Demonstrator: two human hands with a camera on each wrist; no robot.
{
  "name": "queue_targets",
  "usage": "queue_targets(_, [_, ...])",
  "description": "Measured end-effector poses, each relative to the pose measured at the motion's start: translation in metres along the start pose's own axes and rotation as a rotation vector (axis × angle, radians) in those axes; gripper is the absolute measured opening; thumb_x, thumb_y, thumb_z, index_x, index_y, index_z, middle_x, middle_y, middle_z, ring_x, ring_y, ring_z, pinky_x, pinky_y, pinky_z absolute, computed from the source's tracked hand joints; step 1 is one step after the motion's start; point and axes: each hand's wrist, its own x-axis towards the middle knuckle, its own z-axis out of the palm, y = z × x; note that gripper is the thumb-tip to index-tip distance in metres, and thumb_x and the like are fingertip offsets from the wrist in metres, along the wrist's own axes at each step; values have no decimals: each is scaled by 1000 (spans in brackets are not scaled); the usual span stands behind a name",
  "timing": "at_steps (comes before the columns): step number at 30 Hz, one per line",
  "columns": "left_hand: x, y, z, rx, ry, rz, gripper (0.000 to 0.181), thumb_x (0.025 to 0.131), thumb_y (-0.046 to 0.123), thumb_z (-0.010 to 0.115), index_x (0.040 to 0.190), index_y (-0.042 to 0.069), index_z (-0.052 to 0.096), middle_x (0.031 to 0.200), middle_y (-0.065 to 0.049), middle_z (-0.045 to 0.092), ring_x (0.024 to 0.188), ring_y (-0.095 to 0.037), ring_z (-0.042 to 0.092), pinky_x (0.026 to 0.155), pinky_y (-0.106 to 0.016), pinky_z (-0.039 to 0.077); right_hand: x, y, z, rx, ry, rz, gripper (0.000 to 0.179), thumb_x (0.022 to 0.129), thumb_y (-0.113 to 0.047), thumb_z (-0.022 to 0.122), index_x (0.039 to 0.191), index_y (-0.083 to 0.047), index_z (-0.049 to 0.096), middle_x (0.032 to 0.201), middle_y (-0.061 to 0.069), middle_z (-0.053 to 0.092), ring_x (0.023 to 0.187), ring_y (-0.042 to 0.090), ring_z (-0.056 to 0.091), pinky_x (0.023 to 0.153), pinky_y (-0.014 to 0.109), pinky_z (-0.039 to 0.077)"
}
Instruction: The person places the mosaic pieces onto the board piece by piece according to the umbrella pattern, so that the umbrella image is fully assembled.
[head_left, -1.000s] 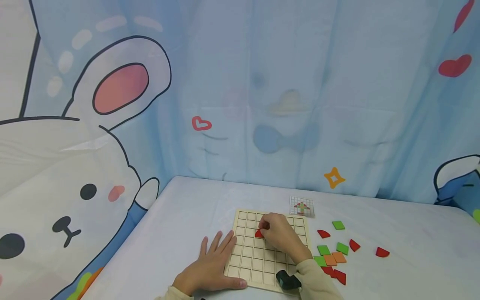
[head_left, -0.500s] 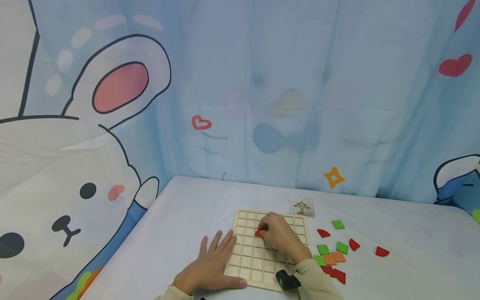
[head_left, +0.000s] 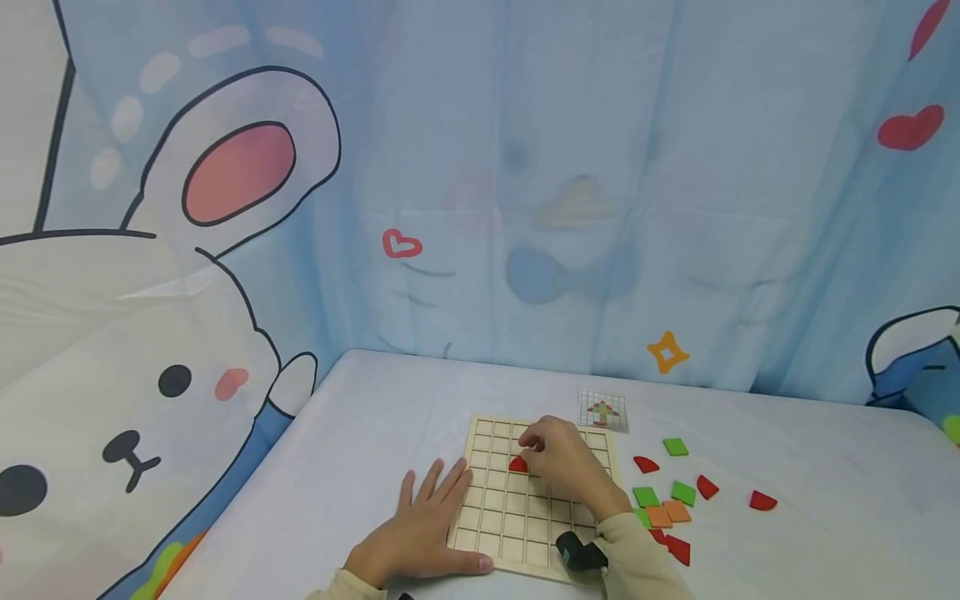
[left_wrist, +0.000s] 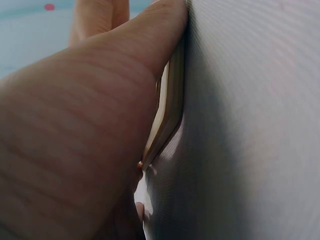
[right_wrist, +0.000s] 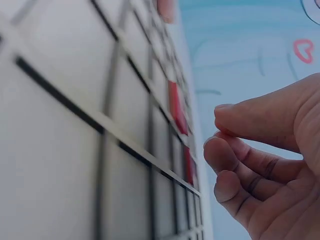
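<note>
My left hand [head_left: 431, 529] lies with spread fingers along the left edge of a wooden grid board [head_left: 502, 525]; its thumb rests by the near-left corner. In the left wrist view that thumb [left_wrist: 155, 30] lies against the board's rim [left_wrist: 167, 105]. Over the upper part of the grid is my right hand [head_left: 562, 458], fingers bent and thumb apart from them, nothing between. Just left of its fingertips a red quarter-round tile [head_left: 517, 464] sits in a cell. The right wrist view shows two red pieces in the grid, the larger one [right_wrist: 177, 107] above the smaller [right_wrist: 188, 165].
Right of the board lie loose red quarter-round tiles [head_left: 763, 500], green squares [head_left: 675, 447] and orange squares [head_left: 660, 517]. A pattern card [head_left: 603, 410] lies behind the board. A black wrist device [head_left: 579, 553] overlaps the board's near right corner. A printed curtain [head_left: 570, 317] backs the table.
My right hand has lifted slightly off the red tile and its thumb and fingers have parted; the tile stays in its cell. The left hand has kept its place.
</note>
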Motion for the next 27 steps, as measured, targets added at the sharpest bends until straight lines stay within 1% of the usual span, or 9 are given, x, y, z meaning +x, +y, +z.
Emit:
queue_targets(2, [0,1,0,2,-2,0,119,90,76,69,172,7,19,180,-7,7,164,-38,-2,122,-72,-4,-2,3,-8,23,15,10,8,92,6,76,98,2,79,94,5,68,83,19,64,72,37,56])
queue_targets(8, [0,3,0,4,-8,-10,120,89,77,69,172,6,19,180,-7,8,164,-38,-1,122,-72,-4,-9,14,-31,53,42,86,11,97,2,74,107,3,78,102,7,70,90,22,66,77,41,56])
queue_targets(12, [-1,3,-1,-1,-5,-3,120,89,76,70,172,5,19,180,-8,8,164,-39,-1,121,-72,-4,-15,22,-47,51,62,133,14,99,-2,73,112,4,77,106,9,71,96,28,67,81,47,57])
queue_targets(14, [0,1,0,-8,-1,7,120,89,76,70,171,5,19,180,-9,8,163,-39,-1,121,-73,-4,-18,28,-55,45,80,155,17,100,-4,73,114,4,76,108,11,73,99,31,68,82,48,58])
queue_targets(17, [2,-3,3,-19,11,25,122,88,79,69,171,5,19,180,-9,8,163,-41,-1,120,-74,-5,-24,38,-70,53,107,195,21,101,-7,73,118,5,76,110,12,74,100,31,68,80,45,58])
queue_targets(20, [3,-7,5,-32,17,37,124,87,83,66,172,6,19,180,-8,7,163,-41,-2,119,-75,-6,-30,47,-84,37,129,237,23,102,-11,72,119,5,75,110,14,74,98,31,69,76,42,57])
queue_targets(22, [3,-8,6,-36,15,42,124,87,84,65,172,6,19,180,-9,7,163,-42,-2,118,-76,-6,-35,53,-93,24,140,274,25,103,-12,72,120,6,74,109,15,74,98,32,69,76,42,57])
queue_targets(27, [3,-8,5,-46,7,48,124,87,83,66,171,5,18,180,-11,6,163,-43,-3,118,-76,-7,-48,68,-114,-8,174,373,33,104,-15,69,126,9,70,117,23,72,105,40,67,87,52,57])
